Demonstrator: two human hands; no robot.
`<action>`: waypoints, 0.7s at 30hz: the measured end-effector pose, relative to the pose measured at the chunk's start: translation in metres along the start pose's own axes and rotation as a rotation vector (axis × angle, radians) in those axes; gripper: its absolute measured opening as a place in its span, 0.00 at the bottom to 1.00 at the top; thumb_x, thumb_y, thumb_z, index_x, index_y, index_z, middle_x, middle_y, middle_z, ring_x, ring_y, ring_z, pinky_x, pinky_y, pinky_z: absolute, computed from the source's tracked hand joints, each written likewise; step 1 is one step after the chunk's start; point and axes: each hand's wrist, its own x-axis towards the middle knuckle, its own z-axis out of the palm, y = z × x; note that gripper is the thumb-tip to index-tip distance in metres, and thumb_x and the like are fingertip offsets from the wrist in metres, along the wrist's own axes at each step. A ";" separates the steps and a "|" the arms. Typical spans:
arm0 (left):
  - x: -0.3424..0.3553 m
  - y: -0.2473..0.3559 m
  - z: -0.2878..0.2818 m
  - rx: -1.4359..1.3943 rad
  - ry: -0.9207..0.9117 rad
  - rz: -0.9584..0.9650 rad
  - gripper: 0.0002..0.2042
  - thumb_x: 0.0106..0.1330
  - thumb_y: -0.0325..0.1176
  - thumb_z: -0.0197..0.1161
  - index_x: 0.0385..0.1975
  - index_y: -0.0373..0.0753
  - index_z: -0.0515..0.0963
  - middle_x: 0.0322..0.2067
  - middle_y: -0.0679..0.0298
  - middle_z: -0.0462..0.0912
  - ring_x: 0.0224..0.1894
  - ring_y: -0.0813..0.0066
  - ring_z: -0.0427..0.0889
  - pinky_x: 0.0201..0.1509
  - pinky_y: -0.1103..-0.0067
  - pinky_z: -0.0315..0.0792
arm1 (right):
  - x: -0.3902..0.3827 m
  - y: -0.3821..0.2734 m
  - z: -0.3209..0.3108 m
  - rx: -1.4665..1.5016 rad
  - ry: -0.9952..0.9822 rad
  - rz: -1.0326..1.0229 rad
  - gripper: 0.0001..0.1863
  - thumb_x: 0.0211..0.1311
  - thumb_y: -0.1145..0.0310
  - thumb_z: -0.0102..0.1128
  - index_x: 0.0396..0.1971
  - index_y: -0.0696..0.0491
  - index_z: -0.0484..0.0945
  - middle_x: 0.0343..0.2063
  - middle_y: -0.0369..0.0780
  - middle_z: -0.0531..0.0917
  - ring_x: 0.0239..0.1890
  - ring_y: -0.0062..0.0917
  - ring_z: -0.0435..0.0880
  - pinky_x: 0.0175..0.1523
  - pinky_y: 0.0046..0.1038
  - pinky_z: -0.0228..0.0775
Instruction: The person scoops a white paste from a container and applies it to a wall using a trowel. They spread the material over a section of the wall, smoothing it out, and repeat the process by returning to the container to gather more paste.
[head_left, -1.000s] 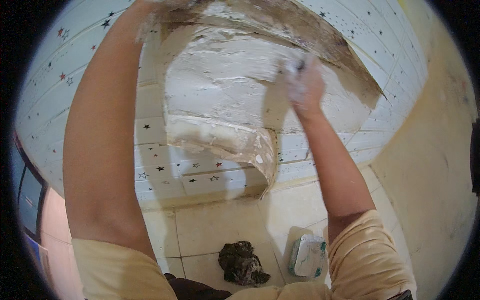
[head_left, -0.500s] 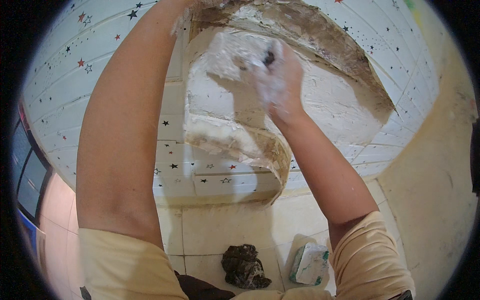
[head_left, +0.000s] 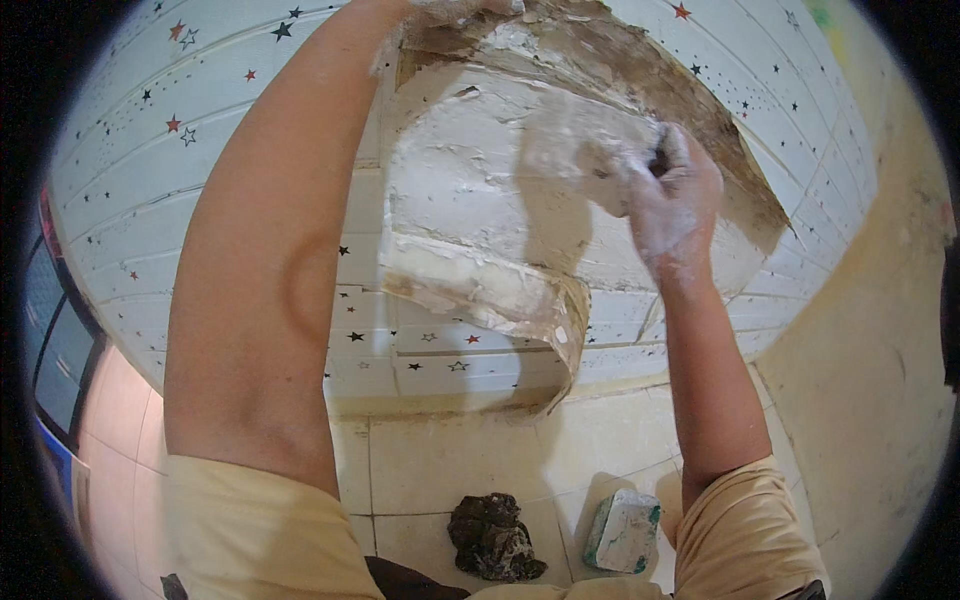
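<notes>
My right hand point(head_left: 680, 205), coated in white, is closed around a flat, white-smeared thing point(head_left: 580, 150) that motion blurs; its kind does not show. It presses against a bare white patch of wall point(head_left: 450, 150) with a rough, flaky surface. Above the patch, a star-printed wall covering is peeled back, its brown backing point(head_left: 640, 70) facing me. My left hand point(head_left: 465, 12), also whitened, is at the top edge of the view with its fingers on this peeled sheet; part of the hand is cut off. Below, another torn strip point(head_left: 560, 320) curls away from the wall.
A dark, crumpled lump point(head_left: 492, 537) lies on the tiled floor point(head_left: 450, 450) below the wall. Beside it on the right sits a white-smeared green block point(head_left: 622, 530). A plain beige wall point(head_left: 870, 400) meets the printed one at the right.
My right hand has moved right and slightly down across the bare patch with the flat thing. My left hand stays at the top; the view has shifted slightly.
</notes>
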 end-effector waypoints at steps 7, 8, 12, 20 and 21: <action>0.003 0.006 0.005 -0.133 -0.072 -0.035 0.17 0.38 0.43 0.74 0.23 0.37 0.80 0.23 0.56 0.82 0.27 0.66 0.81 0.34 0.73 0.74 | 0.008 -0.022 0.083 -0.020 0.041 -0.137 0.20 0.47 0.62 0.66 0.34 0.58 0.70 0.23 0.44 0.74 0.27 0.37 0.72 0.36 0.36 0.66; 0.003 0.006 0.004 -0.124 -0.077 -0.064 0.17 0.38 0.42 0.74 0.23 0.37 0.80 0.22 0.57 0.82 0.27 0.67 0.81 0.34 0.73 0.74 | 0.011 -0.012 0.088 -0.091 0.090 -0.208 0.19 0.48 0.62 0.66 0.34 0.59 0.71 0.23 0.44 0.75 0.27 0.36 0.73 0.36 0.35 0.67; -0.001 0.006 -0.004 -0.065 -0.075 -0.017 0.17 0.38 0.43 0.74 0.23 0.37 0.80 0.22 0.56 0.82 0.27 0.65 0.81 0.35 0.73 0.75 | 0.017 0.044 0.067 -0.232 0.068 -0.191 0.15 0.52 0.65 0.66 0.33 0.60 0.74 0.23 0.41 0.78 0.27 0.29 0.78 0.34 0.29 0.70; -0.002 0.005 -0.005 0.068 -0.073 0.001 0.20 0.37 0.46 0.72 0.24 0.37 0.81 0.26 0.52 0.82 0.31 0.58 0.82 0.39 0.70 0.74 | 0.017 -0.004 0.041 0.191 -0.074 -0.115 0.16 0.49 0.64 0.67 0.31 0.60 0.75 0.23 0.41 0.78 0.27 0.30 0.77 0.34 0.32 0.69; 0.001 0.005 -0.003 0.050 -0.043 0.003 0.19 0.37 0.46 0.73 0.24 0.37 0.81 0.26 0.53 0.82 0.30 0.58 0.82 0.38 0.70 0.74 | 0.022 -0.020 0.050 0.057 -0.036 -0.174 0.19 0.48 0.61 0.67 0.34 0.60 0.75 0.25 0.45 0.79 0.29 0.38 0.78 0.38 0.37 0.69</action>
